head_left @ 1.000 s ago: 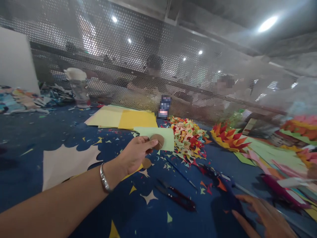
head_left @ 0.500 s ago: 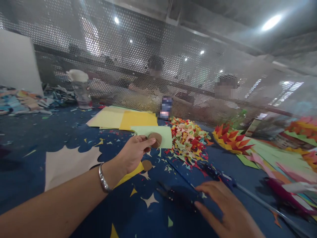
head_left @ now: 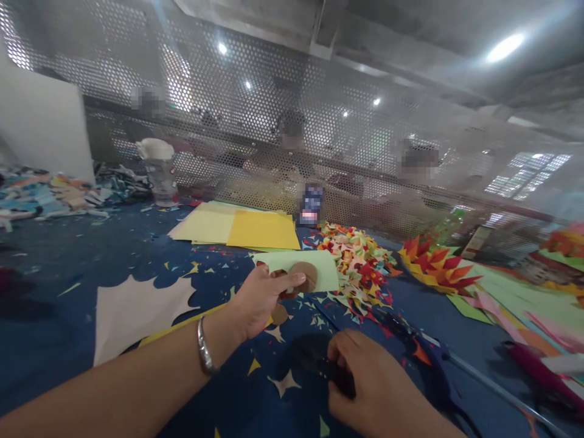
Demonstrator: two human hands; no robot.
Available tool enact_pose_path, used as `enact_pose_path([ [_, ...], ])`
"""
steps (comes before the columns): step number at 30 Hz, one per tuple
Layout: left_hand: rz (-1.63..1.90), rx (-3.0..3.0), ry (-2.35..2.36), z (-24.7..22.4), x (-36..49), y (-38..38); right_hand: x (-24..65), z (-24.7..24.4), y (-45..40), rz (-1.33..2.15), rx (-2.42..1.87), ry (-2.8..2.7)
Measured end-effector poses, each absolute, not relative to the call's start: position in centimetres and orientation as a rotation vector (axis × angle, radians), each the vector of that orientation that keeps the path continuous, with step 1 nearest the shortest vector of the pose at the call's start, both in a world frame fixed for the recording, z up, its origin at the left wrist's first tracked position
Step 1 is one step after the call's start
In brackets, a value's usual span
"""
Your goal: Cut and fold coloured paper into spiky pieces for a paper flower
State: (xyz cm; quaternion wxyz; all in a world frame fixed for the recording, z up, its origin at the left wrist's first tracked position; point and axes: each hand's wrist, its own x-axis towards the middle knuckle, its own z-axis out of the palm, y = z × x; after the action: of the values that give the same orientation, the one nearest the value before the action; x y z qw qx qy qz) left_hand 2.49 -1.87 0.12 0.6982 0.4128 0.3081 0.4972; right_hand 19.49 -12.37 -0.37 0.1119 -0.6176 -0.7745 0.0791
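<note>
My left hand (head_left: 262,299), with a silver bangle on the wrist, is closed on a light green paper piece (head_left: 326,271). The thumb presses a round brown disc (head_left: 306,275) against that paper. Low on the right, my right hand (head_left: 365,374) has its fingers bent round the black handles of a pair of scissors (head_left: 341,378). Their dark blades are hard to make out against the blue cloth. A second brown disc (head_left: 279,314) lies below my left hand, near a star-shaped paper scrap (head_left: 285,384).
A heap of coloured paper cuttings (head_left: 360,258) lies beyond my hands, beside yellow sheets (head_left: 264,229) and a phone (head_left: 312,204). At right are an orange paper flower (head_left: 435,264), a blue glue gun (head_left: 431,350) and a magenta tool (head_left: 542,374). A scalloped white sheet (head_left: 137,313) lies left.
My right hand has moved left and closed on the scissors, which lay on the cloth before. My left hand, with the green paper and disc, appears slightly lower and further right.
</note>
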Motion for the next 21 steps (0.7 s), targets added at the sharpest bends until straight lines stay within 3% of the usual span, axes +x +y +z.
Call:
enact_pose_path([
  [6,1.157,0.889,0.697,0.2,2.3,-1.6,18.8,-0.4,-11.6,0.261,-1.756,-2.235],
  [21,1.276,0.808,0.703,0.8,2.3,-1.8,19.5,-1.4,-10.5,0.729,-1.685,-1.907],
])
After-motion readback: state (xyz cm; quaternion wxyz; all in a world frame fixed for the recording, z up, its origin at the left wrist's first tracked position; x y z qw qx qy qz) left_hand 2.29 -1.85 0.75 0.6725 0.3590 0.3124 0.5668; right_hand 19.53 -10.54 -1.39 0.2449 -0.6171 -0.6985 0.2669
